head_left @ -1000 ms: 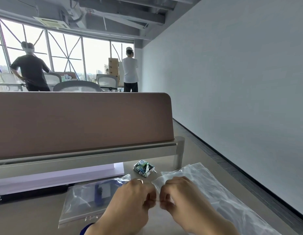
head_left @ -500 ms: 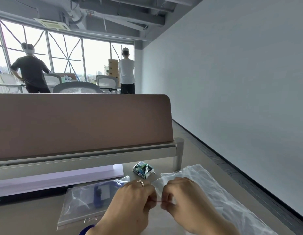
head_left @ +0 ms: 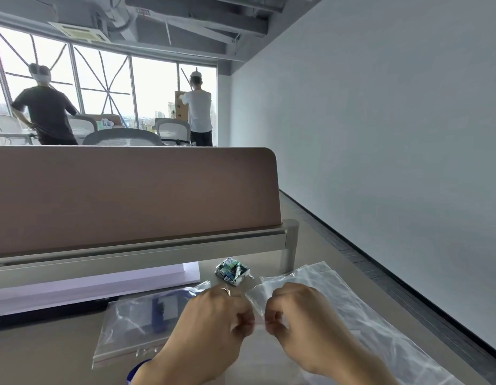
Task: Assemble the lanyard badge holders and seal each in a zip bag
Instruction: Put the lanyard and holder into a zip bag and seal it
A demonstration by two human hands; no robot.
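Observation:
My left hand (head_left: 210, 326) and my right hand (head_left: 299, 320) meet low in the middle of the view, and both pinch the top edge of a clear zip bag (head_left: 258, 298) between their fingertips. What the bag contains is hidden behind my hands. To the left, flat on the desk, lies a sealed zip bag (head_left: 135, 323) with a blue lanyard badge holder inside. A blue strip (head_left: 134, 369) shows under my left wrist.
A heap of clear zip bags (head_left: 360, 315) stretches along the desk's right side. A small folded printed packet (head_left: 232, 270) sits just beyond my hands. A brown desk divider (head_left: 130, 195) rises behind. Two people stand far off by the windows.
Both hands stay pinched together on the bag's top edge, with only slight finger movement. The camera view has shifted a little.

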